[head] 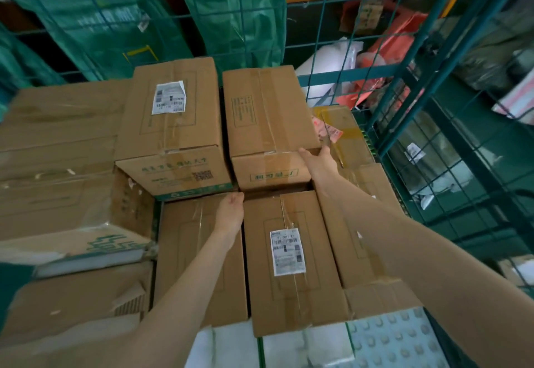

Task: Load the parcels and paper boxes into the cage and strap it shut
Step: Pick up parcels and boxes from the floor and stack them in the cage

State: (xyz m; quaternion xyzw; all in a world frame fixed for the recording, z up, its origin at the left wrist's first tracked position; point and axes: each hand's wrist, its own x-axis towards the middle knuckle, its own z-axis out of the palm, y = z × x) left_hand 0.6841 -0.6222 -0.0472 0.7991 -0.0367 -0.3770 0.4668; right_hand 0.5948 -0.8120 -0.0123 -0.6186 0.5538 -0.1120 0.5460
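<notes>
both hands on the upper right box

right hand [318, 162] fingers [325, 150] curl over the near right top corner of the upper right box [268, 113], gripping it. left hand [231, 211] presses against that box's lower near left corner; its fingers are hidden, so i cannot tell their spread. the box sits on stacked cartons beside a labelled box [173, 125], inside the green wire cage [416, 84].
</notes>
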